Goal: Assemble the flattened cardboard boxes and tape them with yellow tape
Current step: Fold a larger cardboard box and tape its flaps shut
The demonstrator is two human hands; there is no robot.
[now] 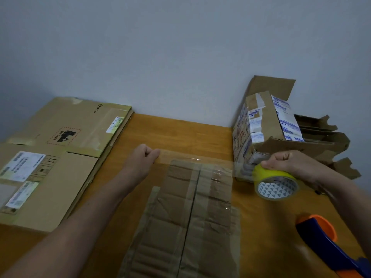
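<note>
Tape is the matter of this step. In the head view the left hand [147, 157] pinches the free end of the strip [196, 159] between thumb and curled fingers. The right hand [291, 163] grips the yellow tape roll [276, 182] from above, its fingers curled over the rim. The strip is stretched between the two grips, over the far edge of the brown box [180, 227], which lies on the table [180, 133] below the strip and on the person's side of it. Whether the strip already touches the cardboard, I cannot tell. The two flaps meet on a dark seam [193, 201], and the strip crosses this seam and does not follow it. I judge that the length is pulled out but not yet pressed down. The next move calls for lowering both grips together with the tension kept, then smoothing the strip, then cutting it. The scissors [325, 241] lie near the right grip, on the person's side. The flattened boxes [60, 147] lie well apart to the left of the left pinch. A taped box [265, 125] stands just behind the right grip.
</note>
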